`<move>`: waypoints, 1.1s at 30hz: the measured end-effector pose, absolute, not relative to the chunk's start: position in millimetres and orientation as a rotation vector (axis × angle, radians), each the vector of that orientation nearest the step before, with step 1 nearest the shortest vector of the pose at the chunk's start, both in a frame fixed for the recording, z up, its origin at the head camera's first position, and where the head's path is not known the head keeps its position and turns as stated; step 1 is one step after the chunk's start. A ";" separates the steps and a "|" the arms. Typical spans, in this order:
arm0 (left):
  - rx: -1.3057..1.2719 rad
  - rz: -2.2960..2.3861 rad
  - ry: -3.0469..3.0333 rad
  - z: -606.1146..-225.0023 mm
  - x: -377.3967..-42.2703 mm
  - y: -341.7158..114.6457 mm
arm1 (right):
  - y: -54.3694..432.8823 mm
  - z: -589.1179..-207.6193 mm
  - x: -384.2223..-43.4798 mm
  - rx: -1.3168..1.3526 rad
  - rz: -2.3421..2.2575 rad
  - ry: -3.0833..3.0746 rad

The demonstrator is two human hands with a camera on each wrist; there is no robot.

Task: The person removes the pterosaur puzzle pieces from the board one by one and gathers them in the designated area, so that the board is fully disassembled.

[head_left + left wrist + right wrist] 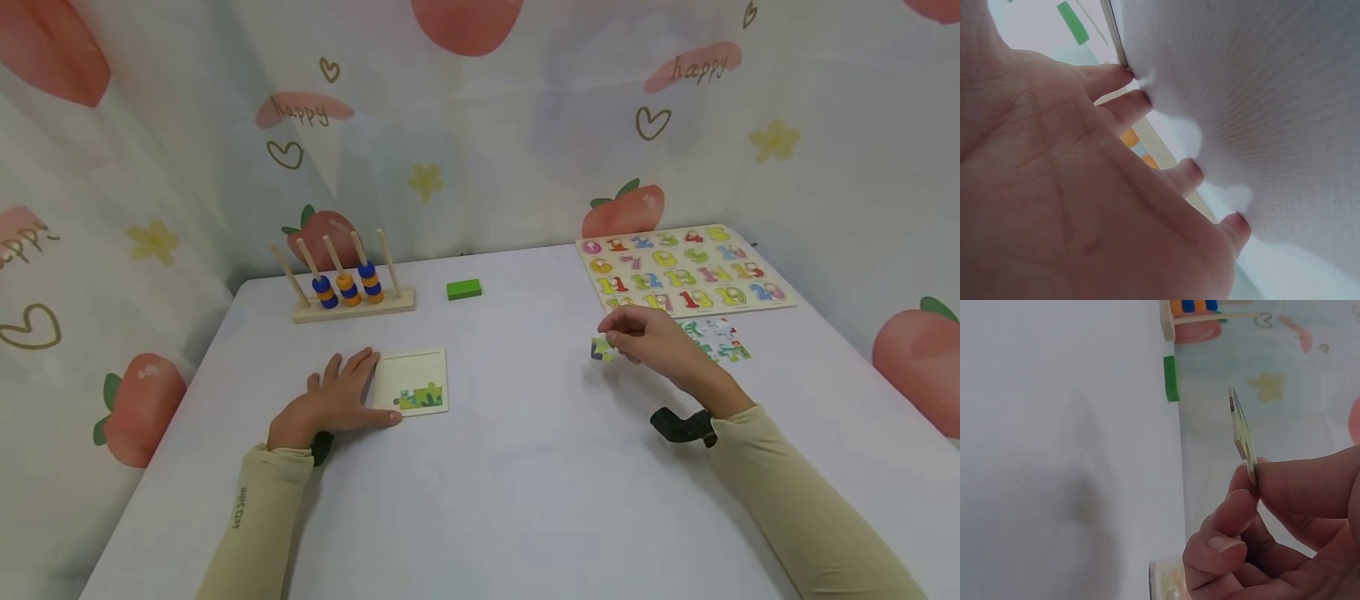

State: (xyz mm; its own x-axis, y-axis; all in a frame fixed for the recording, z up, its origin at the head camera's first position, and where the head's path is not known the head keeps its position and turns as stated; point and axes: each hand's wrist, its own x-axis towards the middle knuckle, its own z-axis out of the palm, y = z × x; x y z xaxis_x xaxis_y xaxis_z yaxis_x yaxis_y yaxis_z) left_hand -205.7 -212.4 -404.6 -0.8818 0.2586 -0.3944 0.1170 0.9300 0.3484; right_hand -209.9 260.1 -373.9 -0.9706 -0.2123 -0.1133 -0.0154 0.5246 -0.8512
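Observation:
Between thumb and fingers my right hand (654, 343) pinches a jigsaw puzzle piece (602, 349), green and purple, held above the table. Seen edge-on in the right wrist view, the thin piece (1241, 428) juts out from the fingertips. My left hand (335, 398) lies spread at the left side of a small square puzzle tray (411, 364), the thumb at its lower left corner. In the left wrist view its fingertips (1192, 170) press on the white tabletop. Joined green pieces (420, 397) lie along the tray's lower edge.
More loose puzzle pieces (723, 340) lie beyond the right hand. Behind them is a wooden number board (678, 271). At the back left stands a peg abacus (356, 309) with blue and orange rings, and a green block (463, 289) sits near the back edge.

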 end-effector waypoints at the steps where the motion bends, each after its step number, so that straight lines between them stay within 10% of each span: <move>1: 0.273 0.439 2.641 -404.4 -205.8 -212.4 | 263.3 -374.3 -209.7 -0.191 -1.424 2.566; 33: 0.270 0.433 2.646 -398.0 -202.6 -208.9 | 354.3 -393.0 -196.7 -0.148 -1.089 2.714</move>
State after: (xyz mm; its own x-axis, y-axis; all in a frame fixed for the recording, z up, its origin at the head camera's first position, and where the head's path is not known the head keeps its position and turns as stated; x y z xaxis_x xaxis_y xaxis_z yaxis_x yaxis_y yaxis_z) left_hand -202.6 -208.9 -398.0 -0.8827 0.2569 -0.3936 0.1179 0.9316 0.3437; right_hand -196.7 354.3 -393.0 -0.9722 -0.1717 -0.1594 -0.0139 0.7214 -0.6924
